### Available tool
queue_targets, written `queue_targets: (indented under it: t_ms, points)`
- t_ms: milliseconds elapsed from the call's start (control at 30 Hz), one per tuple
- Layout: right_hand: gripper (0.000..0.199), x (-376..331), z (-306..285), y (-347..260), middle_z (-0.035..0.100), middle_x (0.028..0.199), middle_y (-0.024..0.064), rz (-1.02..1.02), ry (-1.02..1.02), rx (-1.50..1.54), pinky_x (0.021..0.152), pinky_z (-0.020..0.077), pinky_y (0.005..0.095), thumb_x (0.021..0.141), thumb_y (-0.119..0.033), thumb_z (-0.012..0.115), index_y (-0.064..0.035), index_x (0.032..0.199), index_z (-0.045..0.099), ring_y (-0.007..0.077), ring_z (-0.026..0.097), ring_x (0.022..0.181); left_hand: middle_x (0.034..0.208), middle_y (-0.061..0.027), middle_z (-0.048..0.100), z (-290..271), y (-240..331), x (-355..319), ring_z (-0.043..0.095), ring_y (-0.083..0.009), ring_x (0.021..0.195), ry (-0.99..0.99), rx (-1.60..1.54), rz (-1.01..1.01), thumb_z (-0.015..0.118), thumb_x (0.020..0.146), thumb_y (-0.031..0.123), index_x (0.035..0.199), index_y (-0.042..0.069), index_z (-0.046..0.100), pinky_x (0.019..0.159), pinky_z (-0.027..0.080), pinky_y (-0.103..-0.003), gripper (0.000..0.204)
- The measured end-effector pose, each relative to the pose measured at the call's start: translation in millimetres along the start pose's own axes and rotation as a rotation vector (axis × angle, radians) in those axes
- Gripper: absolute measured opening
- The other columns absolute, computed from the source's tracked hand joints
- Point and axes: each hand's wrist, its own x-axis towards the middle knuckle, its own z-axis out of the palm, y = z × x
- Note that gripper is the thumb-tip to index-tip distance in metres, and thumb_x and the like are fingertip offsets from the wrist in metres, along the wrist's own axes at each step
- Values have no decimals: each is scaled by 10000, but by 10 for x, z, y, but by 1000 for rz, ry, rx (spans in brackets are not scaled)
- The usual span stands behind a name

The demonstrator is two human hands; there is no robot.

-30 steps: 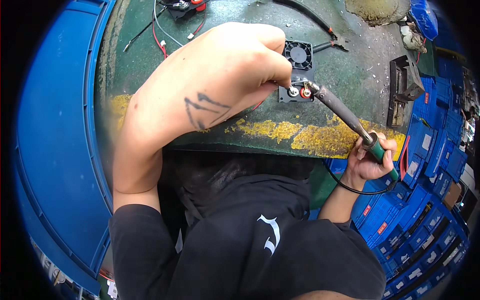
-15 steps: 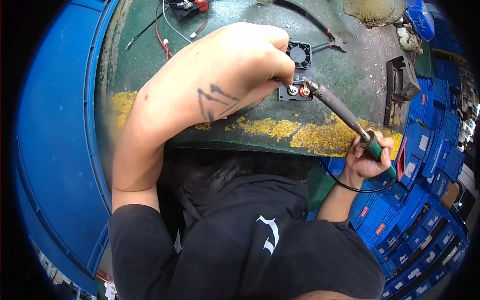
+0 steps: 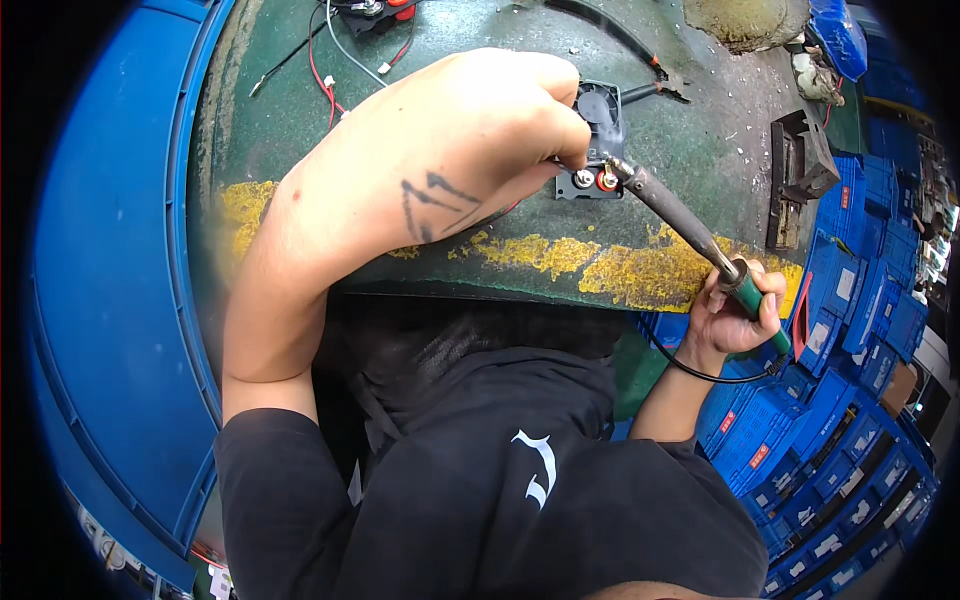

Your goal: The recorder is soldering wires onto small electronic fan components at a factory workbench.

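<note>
Green worn bench, frame centre-top: small black fan w/ red terminals. Your left hand pinches it shut; right hand fists soldering iron. Risk: tip slips, burns fingers.

Red and white wires at the bench's far edge; stacked blue crates at right
</note>
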Motion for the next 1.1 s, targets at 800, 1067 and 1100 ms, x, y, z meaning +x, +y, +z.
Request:
queue_targets:
  t_ms: [800,1067,1100]
  points:
    - [296,3,-1,1,615,805,146,5,-9,-8,487,408,286,976,-304,538,-19,1014,609,147,460,471,799,-84,517,1,-2,-9,571,-255,685,41,41,13,765,771,-20,992,27,717,603,450,-365,232]
    - [299,8,-9,-1,615,805,141,5,-12,-11,478,403,287,977,-307,541,-20,1015,612,144,461,474,805,-87,517,27,-6,-6,578,-262,698,39,48,5,765,776,-10,992,33,713,615,456,-377,226]
    - [299,10,-8,-3,614,802,139,7,-16,-15,477,402,287,977,-308,541,-21,1014,613,144,462,474,806,-88,518,28,-10,-6,579,-263,701,41,51,9,765,776,-9,991,33,712,618,456,-379,226]
